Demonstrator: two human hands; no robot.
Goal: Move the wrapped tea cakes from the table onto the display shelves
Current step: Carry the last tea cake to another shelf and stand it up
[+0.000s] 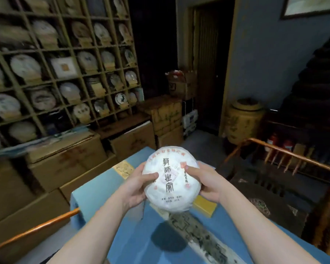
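— What's in the hands right now?

— One wrapped tea cake point(172, 179), held up above the desk point(95, 189), face towards the person. It's a round disc in thin white paper, crinkled around the rim. Four big dark characters run down the middle, a ring of faded red print curves along the top edge, and there's small dark print near the bottom. A little red stamp and a column of small characters sit on the right side.

— Both hands on it?

— Both. The left hand point(136, 184) clasps the left edge, thumb lying across the front of the wrapper, fingers behind. The right hand point(208, 182) clasps the right edge the same way, thumb on the face near the red stamp. The cake is pinched between them, clear of the desk.

— And the desk below?

— Blue cloth, with a patterned runner point(196, 233) down the middle. A yellow block point(205, 205) lies just beside the cake's lower right edge, partly hidden by it.

— Where are the display shelves point(65, 60)?

— Off to the left, well apart from the cake: a grid of wooden cubbies, most with a pale round cake propped on a small stand. It's blurred there. Cardboard boxes point(69, 159) are stacked on the floor beneath, and a large yellow lidded jar point(243, 121) stands by the far wall.
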